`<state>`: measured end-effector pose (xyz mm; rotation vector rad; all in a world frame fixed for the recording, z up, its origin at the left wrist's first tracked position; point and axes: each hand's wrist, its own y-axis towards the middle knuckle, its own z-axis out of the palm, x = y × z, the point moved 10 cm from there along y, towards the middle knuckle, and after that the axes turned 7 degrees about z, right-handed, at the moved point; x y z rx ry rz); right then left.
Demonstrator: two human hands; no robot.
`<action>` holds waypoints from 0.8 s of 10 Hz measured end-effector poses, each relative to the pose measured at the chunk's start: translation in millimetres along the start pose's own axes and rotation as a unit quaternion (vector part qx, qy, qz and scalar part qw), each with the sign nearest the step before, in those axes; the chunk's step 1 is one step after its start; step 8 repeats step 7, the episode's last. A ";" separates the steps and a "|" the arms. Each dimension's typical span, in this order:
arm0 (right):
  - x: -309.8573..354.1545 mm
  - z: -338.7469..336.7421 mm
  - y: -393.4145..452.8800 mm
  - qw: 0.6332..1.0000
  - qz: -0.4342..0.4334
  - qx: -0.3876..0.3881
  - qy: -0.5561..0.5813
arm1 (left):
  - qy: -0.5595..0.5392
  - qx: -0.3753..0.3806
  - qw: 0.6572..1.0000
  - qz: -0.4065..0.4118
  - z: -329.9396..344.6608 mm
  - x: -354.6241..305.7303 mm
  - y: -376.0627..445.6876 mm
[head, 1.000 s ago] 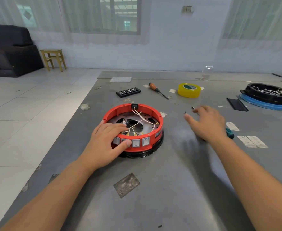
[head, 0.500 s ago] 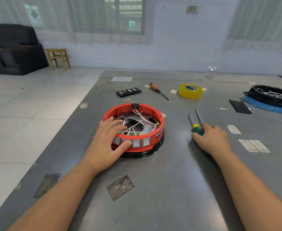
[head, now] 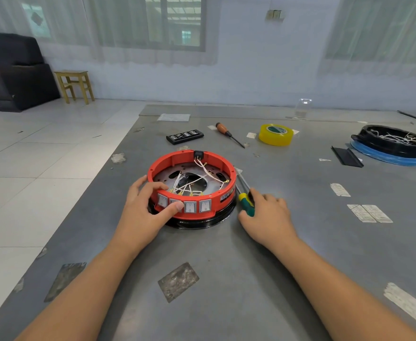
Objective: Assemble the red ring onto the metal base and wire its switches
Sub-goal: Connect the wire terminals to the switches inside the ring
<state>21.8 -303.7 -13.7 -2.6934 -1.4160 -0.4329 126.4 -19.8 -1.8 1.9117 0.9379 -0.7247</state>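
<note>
Red ring (head: 216, 161) on metal base (head: 175, 174), 4 switches (head: 184, 206) frontward.

1. Setting: informal assembly workshop within a tiled, curtained room.
2. Evidence: grey worktable (head: 226, 279) strewn with screwdriver (head: 229, 134), yellow tape roll (head: 275, 134), bit case (head: 184, 136).
3. Sofa (head: 10, 72) and wooden stool (head: 75, 86) are noted behind.

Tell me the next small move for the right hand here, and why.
Probably lift the green-and-yellow screwdriver and bring its tip over the red ring. The right hand already grips its handle beside the ring, while the left hand steadies the ring, whose wires lie loose inside.
</note>
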 end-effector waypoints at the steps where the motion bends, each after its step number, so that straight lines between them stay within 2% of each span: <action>1: 19.2 2.6 -15.1 1.000 -0.024 -0.006 0.011 | -0.003 -0.010 1.000 -0.004 -3.7 3.9 -3.6; 3: 28.2 6.0 -23.4 0.999 -0.025 -0.018 0.028 | -0.006 -0.012 1.000 -0.001 -10.8 3.4 -11.0; 5: 23.3 4.9 -23.4 0.992 -0.018 0.013 0.126 | 0.007 -0.007 1.000 -0.009 -11.7 4.4 -14.9; 7: 14.8 -7.4 -19.5 0.970 -0.022 0.044 0.236 | -0.038 -0.056 0.997 -0.028 -28.1 12.3 -21.0; 8: 14.8 -7.4 -19.5 0.970 -0.022 0.044 0.236 | -0.038 -0.056 0.997 -0.028 -28.1 12.3 -21.0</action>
